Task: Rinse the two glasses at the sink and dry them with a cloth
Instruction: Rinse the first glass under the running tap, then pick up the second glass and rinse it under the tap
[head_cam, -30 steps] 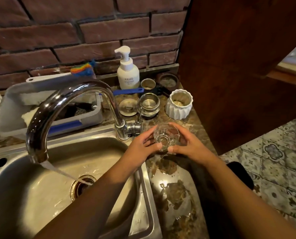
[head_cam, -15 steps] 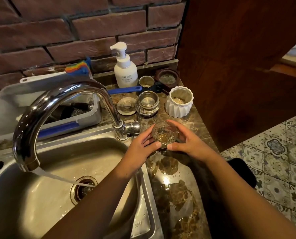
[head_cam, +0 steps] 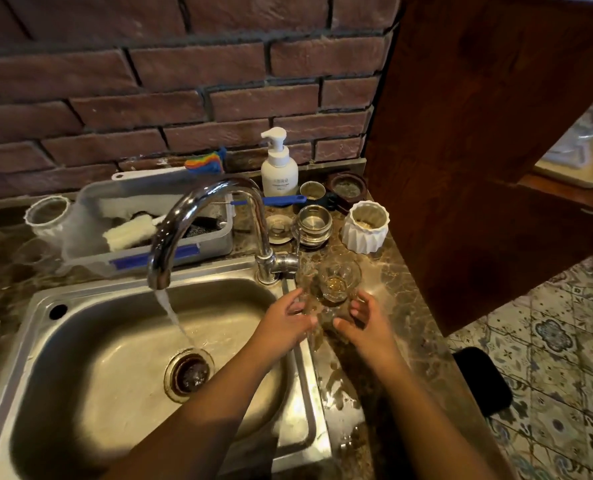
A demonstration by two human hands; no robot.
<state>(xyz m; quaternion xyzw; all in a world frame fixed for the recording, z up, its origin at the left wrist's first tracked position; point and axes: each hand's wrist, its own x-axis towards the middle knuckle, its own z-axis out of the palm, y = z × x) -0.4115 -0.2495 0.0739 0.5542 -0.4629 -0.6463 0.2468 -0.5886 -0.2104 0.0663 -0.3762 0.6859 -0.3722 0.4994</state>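
Nearest to the person, both forearms reach over the right front corner of the sink (head_cam: 309, 393), where its steel rim meets the stone counter (head_cam: 404, 306). The left hand (head_cam: 283, 322) is above the rim and the right hand (head_cam: 366, 320) is above the wet counter. The palms face each other, the fingers are spread and loosely bent, and neither hand plainly grips anything. Between the palms there is a clear blur (whether this is the second glass, one cannot tell).

The glass (head_cam: 339, 280) stands upright on the counter just beyond the fingertips, between the two hands and close to the base of the faucet (head_cam: 198, 216). It seems to touch no finger. Probably it stands there because this strip beside the sink is the closest place to park it, out of the water and within easy reach of both hands. No cloth is seen near the hands, so drying seems not yet begun.

The water (head_cam: 174, 313) runs from the spout toward the drain, well to the left of the glass, so the glass must go leftward over the rim to be rinsed.

Farther, along the back edge of the counter under the brick wall, stand a white ribbed pot (head_cam: 366, 226), a metal cup (head_cam: 311, 225), a soap bottle (head_cam: 278, 168) and a plastic tray (head_cam: 91, 216) with brushes.
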